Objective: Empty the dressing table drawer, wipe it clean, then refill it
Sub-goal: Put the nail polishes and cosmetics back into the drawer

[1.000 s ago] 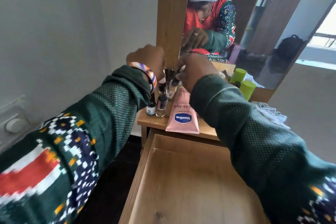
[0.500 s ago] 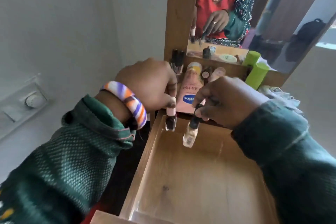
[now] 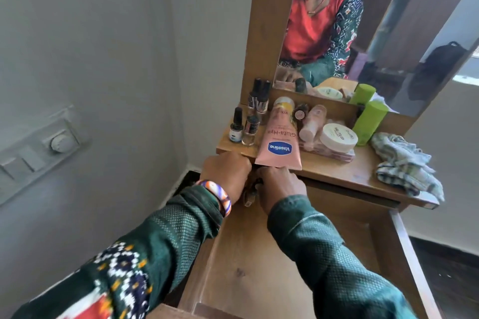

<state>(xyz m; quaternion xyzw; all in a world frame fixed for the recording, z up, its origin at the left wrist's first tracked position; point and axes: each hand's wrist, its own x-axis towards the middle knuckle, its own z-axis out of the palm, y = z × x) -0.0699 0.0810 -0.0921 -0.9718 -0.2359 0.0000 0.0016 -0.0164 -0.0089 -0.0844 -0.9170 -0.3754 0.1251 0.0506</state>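
Note:
The wooden drawer point(image 3: 259, 267) of the dressing table point(image 3: 350, 176) is pulled out, its floor bare. Both hands are low in its back left corner, just under the table top's edge. My left hand point(image 3: 225, 173), with a striped bangle at the wrist, curls its fingers round a small nail polish bottle that it mostly hides. My right hand point(image 3: 280, 186) pinches the black cap of a small clear bottle point(image 3: 248, 198), which shows between the two hands.
The table top holds several small nail polish bottles point(image 3: 236, 127), a pink Vaseline tube point(image 3: 280, 142) overhanging the edge, a white jar point(image 3: 338, 137), a green can point(image 3: 369, 122) and a crumpled cloth point(image 3: 404, 163). Behind stands a mirror point(image 3: 363, 33). A switch panel point(image 3: 39, 147) is on the left wall.
Both hands took a small bottle each from the table top, carried them over the drawer and lowered them into its back left corner.

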